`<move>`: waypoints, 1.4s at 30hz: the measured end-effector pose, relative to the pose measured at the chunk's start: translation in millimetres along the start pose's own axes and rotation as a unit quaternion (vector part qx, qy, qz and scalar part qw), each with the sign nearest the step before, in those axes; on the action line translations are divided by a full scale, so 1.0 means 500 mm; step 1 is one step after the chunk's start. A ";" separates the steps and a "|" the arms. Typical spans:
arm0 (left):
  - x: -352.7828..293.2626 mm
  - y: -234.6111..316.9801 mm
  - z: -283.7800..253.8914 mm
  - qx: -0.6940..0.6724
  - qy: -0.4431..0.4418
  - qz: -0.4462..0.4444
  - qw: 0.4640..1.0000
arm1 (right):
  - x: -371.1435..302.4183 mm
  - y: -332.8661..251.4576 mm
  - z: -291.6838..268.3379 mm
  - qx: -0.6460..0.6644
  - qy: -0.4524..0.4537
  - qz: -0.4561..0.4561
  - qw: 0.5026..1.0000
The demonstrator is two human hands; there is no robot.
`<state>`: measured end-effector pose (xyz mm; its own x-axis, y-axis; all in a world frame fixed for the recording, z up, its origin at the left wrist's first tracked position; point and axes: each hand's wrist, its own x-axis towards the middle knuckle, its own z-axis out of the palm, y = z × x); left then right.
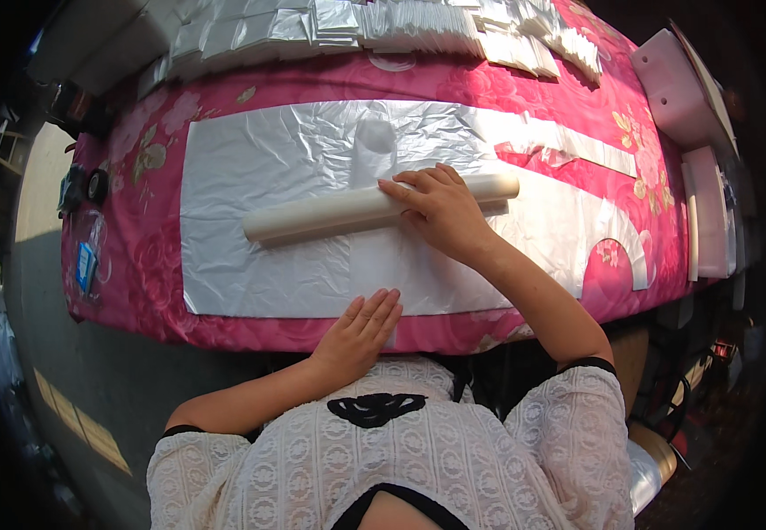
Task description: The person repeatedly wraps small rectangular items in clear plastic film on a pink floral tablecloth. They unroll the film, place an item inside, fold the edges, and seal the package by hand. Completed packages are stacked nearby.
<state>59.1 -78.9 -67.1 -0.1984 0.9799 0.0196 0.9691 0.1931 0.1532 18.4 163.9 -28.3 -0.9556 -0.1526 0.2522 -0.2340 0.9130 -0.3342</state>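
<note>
A white plastic bag with cut-out handles (250, 283) lies flat and slightly wrinkled on the table, its handle strips toward the right. Across it, a little slanted, rests a long cream-white tube or roller (330, 212). My right hand (443, 212) lies over the tube right of its middle, fingers bent across its top. My left hand (361, 331) is at the bag's near edge, its fingers straight and side by side, holding nothing. Whether its fingertips press on the bag I cannot tell.
A pink flowered cloth (144, 238) covers the table. Stacks of folded white plastic bags (418, 26) line the far side. White foam boxes (670, 88) stand at the right. A small blue packet (86, 263) and a black tape roll (98, 185) lie at the left edge.
</note>
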 end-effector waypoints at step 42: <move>0.068 -0.176 -0.105 -0.349 0.048 -0.178 0.919 | -0.047 -0.059 0.035 0.276 -0.029 0.209 0.938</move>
<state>-40.6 -65.4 -28.0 -0.5285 0.8458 -0.0725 0.5172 0.3886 0.7626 44.7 133.8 -40.2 -0.9889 0.1403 -0.0489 0.1206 0.5656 -0.8158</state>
